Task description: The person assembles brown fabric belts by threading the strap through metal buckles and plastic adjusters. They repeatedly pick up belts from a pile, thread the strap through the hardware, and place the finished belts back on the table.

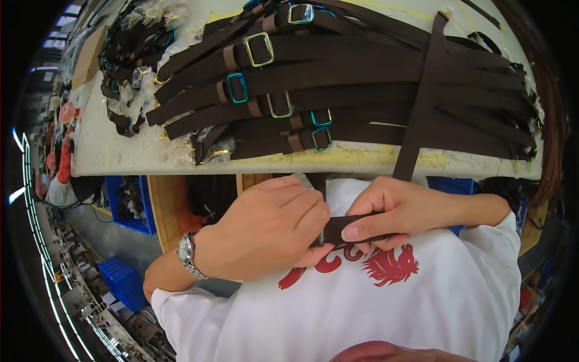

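A dark brown strap (347,226), trailing up over the worktop (120,154) edge, is pinched against the chest by both left hand (265,229) and right hand (392,211), seemingly mid-threading; next needs a steady pull.

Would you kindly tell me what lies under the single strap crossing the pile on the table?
Under that crossing strap lie stacked dark brown buckled straps; the tabletop beneath them is covered.
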`<state>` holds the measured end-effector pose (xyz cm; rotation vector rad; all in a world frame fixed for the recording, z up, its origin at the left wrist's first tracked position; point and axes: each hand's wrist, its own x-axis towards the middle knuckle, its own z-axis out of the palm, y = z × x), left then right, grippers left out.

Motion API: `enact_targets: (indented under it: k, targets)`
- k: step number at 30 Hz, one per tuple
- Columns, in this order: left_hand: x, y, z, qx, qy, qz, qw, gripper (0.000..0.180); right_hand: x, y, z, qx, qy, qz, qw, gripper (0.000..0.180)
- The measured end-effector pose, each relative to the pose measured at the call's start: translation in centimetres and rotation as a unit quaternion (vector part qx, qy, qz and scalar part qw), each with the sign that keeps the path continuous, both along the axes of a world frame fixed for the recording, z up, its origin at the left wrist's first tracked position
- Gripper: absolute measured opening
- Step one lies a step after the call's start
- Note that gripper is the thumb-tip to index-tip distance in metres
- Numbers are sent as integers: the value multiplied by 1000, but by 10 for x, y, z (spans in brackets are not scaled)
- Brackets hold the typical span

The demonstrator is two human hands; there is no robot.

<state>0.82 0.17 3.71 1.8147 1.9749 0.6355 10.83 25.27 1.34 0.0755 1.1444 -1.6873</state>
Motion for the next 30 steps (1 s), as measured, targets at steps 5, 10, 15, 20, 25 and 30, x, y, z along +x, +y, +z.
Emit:
enact_targets:
  k: [5,10,15,20,25,30]
  targets:
    - [-7,-16,-15,-9,-197,35,980,43,-4,19,6,14,76,43,996,40]
    - [-26,-45,-38,-46,-380,132,914,38,-16,54,-1,24,241,22,970,36]
    - [-30,-51,-30,-24,-289,123,949,27,-15,65,3,130,301,50,943,39]
    - [-36,-76,-31,12,-517,233,824,36,-16,92,13,120,339,-12,933,43]
    - [-92,-121,-25,161,-400,390,814,42,-11,208,37,367,396,-222,812,35]
    - [-180,-144,17,127,-92,486,860,33,17,383,26,625,578,-310,424,34]
